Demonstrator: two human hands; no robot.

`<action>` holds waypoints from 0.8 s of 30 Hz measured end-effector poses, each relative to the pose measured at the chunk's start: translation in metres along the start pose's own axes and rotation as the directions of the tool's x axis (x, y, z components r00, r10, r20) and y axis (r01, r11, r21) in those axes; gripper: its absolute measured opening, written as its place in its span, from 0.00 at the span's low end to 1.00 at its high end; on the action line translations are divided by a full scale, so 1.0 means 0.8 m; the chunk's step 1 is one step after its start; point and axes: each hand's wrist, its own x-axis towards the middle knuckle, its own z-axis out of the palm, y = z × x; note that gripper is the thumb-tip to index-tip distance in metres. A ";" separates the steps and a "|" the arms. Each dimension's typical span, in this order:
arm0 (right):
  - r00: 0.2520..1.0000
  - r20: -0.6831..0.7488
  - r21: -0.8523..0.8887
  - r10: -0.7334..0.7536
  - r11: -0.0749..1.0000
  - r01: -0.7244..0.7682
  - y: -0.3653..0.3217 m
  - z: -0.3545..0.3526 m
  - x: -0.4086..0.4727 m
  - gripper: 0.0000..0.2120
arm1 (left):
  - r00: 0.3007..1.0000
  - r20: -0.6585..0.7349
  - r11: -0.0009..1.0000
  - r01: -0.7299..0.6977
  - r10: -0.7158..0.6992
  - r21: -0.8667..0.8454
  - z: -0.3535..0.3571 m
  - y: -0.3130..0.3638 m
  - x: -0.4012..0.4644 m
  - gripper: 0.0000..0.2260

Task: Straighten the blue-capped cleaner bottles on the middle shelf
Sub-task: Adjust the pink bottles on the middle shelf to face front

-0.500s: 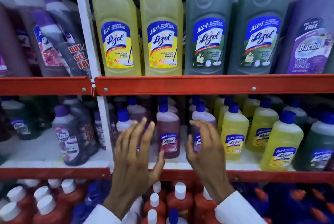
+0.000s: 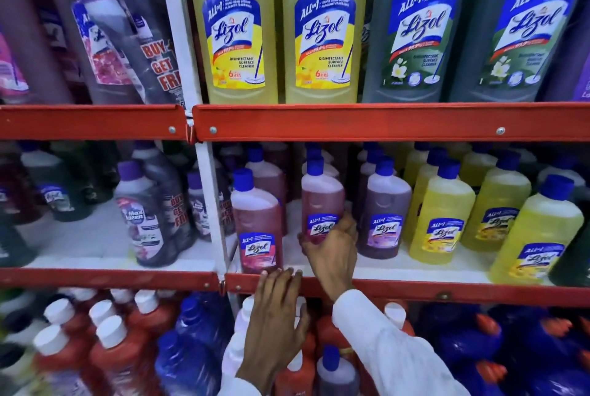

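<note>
On the middle shelf (image 2: 415, 271) stand small blue-capped cleaner bottles in rows. A reddish-pink bottle (image 2: 257, 220) stands at the front edge beside the white upright post. My left hand (image 2: 276, 309) rests flat against the red shelf lip just below it, fingers apart, holding nothing. My right hand (image 2: 332, 245) wraps around the lower part of a second reddish-pink bottle (image 2: 322, 194), which stands further back. To its right are a purple bottle (image 2: 384, 210) and several yellow bottles (image 2: 442, 213).
Large yellow and green cleaner bottles (image 2: 234, 28) fill the top shelf. Dark purple bottles (image 2: 143, 213) sit left of the white post (image 2: 210, 204). Red, white-capped bottles (image 2: 118, 351) and blue bottles (image 2: 463, 341) crowd the bottom shelf. Red shelf lips (image 2: 383, 122) jut out.
The view has come closer. My right hand has closed around the second reddish-pink bottle. My left hand has dropped to the shelf lip, and a reddish-pink bottle now stands at the front edge.
</note>
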 end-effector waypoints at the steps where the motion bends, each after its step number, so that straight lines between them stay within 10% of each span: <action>1: 1.000 -0.008 0.008 0.010 1.000 -0.010 -0.001 0.004 0.001 0.50 | 1.000 0.003 1.000 0.014 -0.014 -0.011 0.000 0.000 0.000 0.24; 24: 0.995 0.042 -0.073 0.088 0.994 -0.085 0.010 -0.035 -0.042 0.43 | 0.998 0.004 0.996 0.066 -0.066 -0.052 0.007 0.003 -0.002 0.25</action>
